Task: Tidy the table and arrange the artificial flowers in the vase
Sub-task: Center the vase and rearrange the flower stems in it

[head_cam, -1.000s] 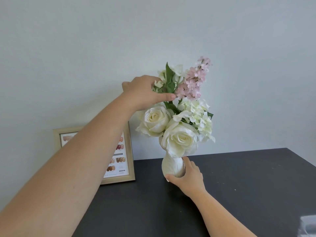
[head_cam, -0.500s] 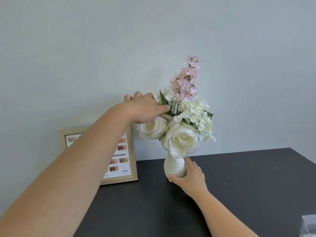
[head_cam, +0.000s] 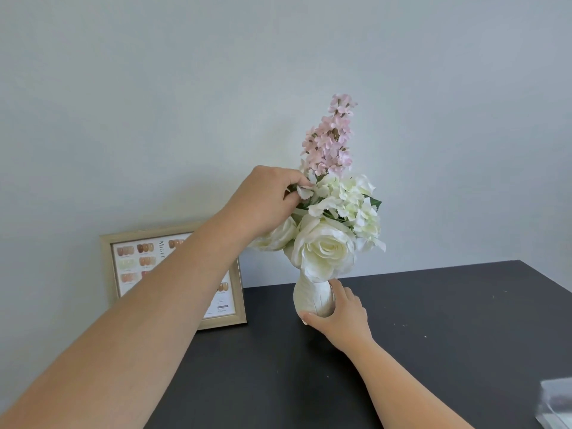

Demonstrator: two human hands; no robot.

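my right hand (head_cam: 339, 317) wraps the vase (head_cam: 312, 300) low on the table (head_cam: 433, 335). my left hand (head_cam: 263, 202) pinches a pale sprig (head_cam: 305, 191) between its fingertips — light, floppy stuff, i'd say; better gripped down the stem than by petals.

A light wooden picture frame (head_cam: 173, 275) showing rows of nail-colour samples leans against the pale wall (head_cam: 154, 88) at the back of the dark counter (head_cam: 433, 335), left of the fingers.

Vase (head_cam: 313, 300) on desk (head_cam: 448, 320) near rear edge, flowers (head_cam: 334, 218) in it; picture frame (head_cam: 109, 267) left of vase, against wall (head_cam: 154, 103).
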